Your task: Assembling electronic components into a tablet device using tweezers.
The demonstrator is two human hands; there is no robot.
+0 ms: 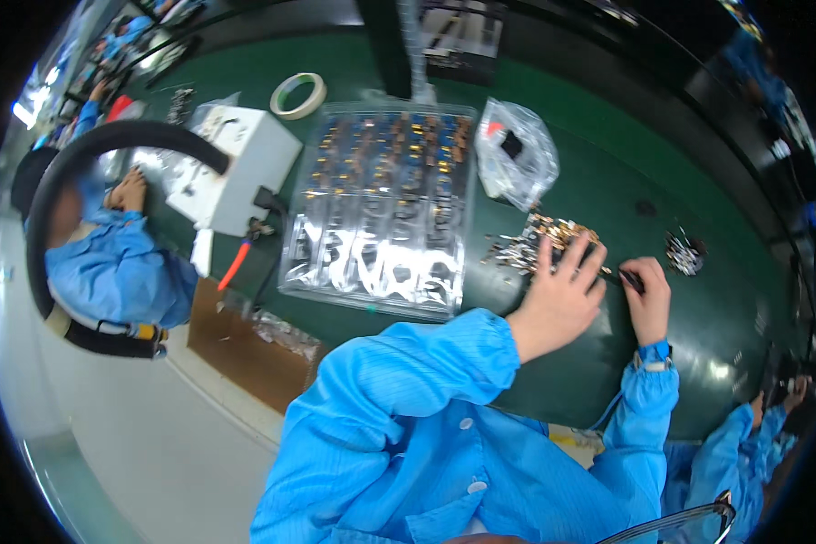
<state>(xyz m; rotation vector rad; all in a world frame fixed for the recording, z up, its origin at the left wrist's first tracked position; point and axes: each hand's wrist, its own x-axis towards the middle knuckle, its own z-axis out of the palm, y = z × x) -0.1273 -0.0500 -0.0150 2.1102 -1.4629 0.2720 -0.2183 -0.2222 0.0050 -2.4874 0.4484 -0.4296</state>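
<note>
The bare left hand (558, 299) is palm down, its fingers (572, 257) spread and pointing forward; the blue-sleeved left arm (399, 367) slants rightward across the torso. Just beside it, the bare right hand (649, 295) curls, fingertips pinched, the blue-sleeved right arm (639, 422) reaching forward.

L grip (562, 295) over metal pcs pile (523, 247); R grip (648, 295) w/ dk. pc (632, 281); clr. tray (470, 181) to L, on grn. surface (553, 385).

Factory assembly workshop, long green workbench (698, 317), clear plastic tray (469, 208) with small parts in rows, loose heap of tiny metal pieces (517, 252), thick black bent hose (39, 238), roll of tape (318, 96), co-workers (122, 272) in blue work coats
</note>
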